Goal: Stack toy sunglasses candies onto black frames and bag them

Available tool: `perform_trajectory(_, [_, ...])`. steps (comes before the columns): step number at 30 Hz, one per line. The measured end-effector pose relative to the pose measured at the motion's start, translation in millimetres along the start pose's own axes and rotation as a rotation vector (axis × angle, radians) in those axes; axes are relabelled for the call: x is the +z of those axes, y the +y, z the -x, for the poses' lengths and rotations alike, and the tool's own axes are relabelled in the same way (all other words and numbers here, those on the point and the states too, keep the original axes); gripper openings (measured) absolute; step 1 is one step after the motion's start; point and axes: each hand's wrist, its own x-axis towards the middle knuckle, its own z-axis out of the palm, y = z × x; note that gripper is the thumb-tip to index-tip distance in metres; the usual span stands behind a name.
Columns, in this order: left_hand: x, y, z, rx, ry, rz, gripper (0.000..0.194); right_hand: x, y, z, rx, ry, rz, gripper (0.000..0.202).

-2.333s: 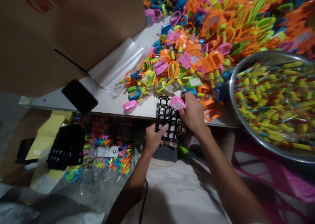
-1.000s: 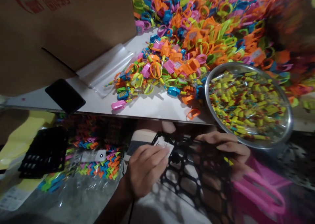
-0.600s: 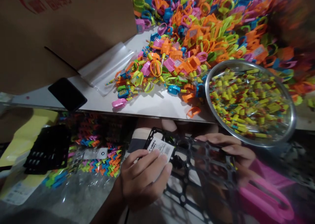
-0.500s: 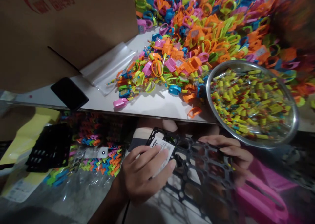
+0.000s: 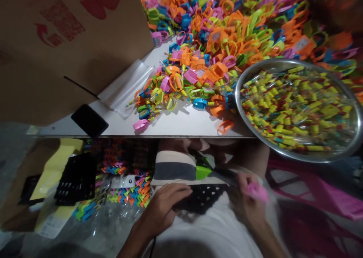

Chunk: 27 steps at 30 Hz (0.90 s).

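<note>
The black perforated grid (image 5: 202,197) lies across the person's lap, over pale clothing (image 5: 215,235), and the left hand (image 5: 163,207) rests its extended fingers on the grid's left side; I cannot tell whether it grips or only touches. To the right of the grid, the right hand (image 5: 251,197) is closed around a pink toy watch (image 5: 256,191) (my view smears both with motion blur, so the exact finger placement escapes me). Just beyond the grid, a bright green piece (image 5: 202,172) sits by the dark band of the clothing. Above the lap I see the front edge of the white table (image 5: 184,125), with a loose orange band (image 5: 226,126) near that edge and a wrapped pink piece (image 5: 141,125) farther left. Behind them spreads a heap of toy watches (image 5: 241,34) in orange, pink, blue, green and yellow, with yellow-banded tubes mixed into its near part. On the right, a round metal basin (image 5: 295,157) full of such tubes juts past the table edge, above a pink plastic frame (image 5: 330,191). On the left, a black smartphone (image 5: 90,120) lies near the edge, clear plastic bags (image 5: 127,87) lie beside a large cardboard box (image 5: 85,65) with red print, and below the table I make out a stack of dark perforated sheets (image 5: 76,178) on yellow material (image 5: 56,167), next to bagged multicolored pieces (image 5: 129,195).
</note>
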Motion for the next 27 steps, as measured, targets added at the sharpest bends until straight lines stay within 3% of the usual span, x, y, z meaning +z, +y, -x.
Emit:
perform_trajectory(2, [1.5, -6.6, 2.3, -0.136, 0.071, 0.123, 0.052, -14.2, 21.1, -3.5, 0.112, -0.004, 0.096, 0.03])
perform_trajectory(5, [-3.8, -18.3, 0.9, -0.5, 0.296, 0.265, 0.022, -29.3, 50.7, 0.3, 0.252, 0.023, 0.205, 0.036])
perform_trajectory(7, [-11.2, -27.6, -4.1, -0.726, 0.474, 0.332, 0.031, -33.2, 60.5, 6.9, 0.265, 0.035, 0.204, 0.032])
perform_trajectory(9, [-18.6, -37.2, -13.1, -0.837, 0.6, 0.395, 0.046, -32.7, 59.9, 12.5, 0.263, 0.019, 0.205, 0.027])
perform_trajectory(13, [-20.2, -50.7, -38.1, -0.826, 0.684, 0.612, 0.055, -25.0, 42.4, 13.3, 0.183, 0.017, 0.207, 0.027])
perform_trajectory(16, [-8.9, -51.9, -55.6, -0.796, 0.65, 0.829, 0.051, -19.9, 28.7, 8.7, 0.048, 0.042, 0.208, 0.028])
perform_trajectory(20, [6.3, -47.5, -72.5, -0.8, 0.62, 0.994, 0.051, -18.8, 10.7, 0.0, -0.013, 0.014, 0.162, 0.024])
perform_trajectory(24, [10.9, -43.3, -85.7, -0.817, 0.644, 1.099, 0.058, -15.6, -15.2, -12.1, -0.001, -0.131, 0.059, 0.024])
perform_trajectory(27, [10.5, -39.4, -95.9, -0.829, 0.609, 1.257, 0.061, -6.9, -42.5, -26.1, 0.039, -0.143, -0.044, 0.029])
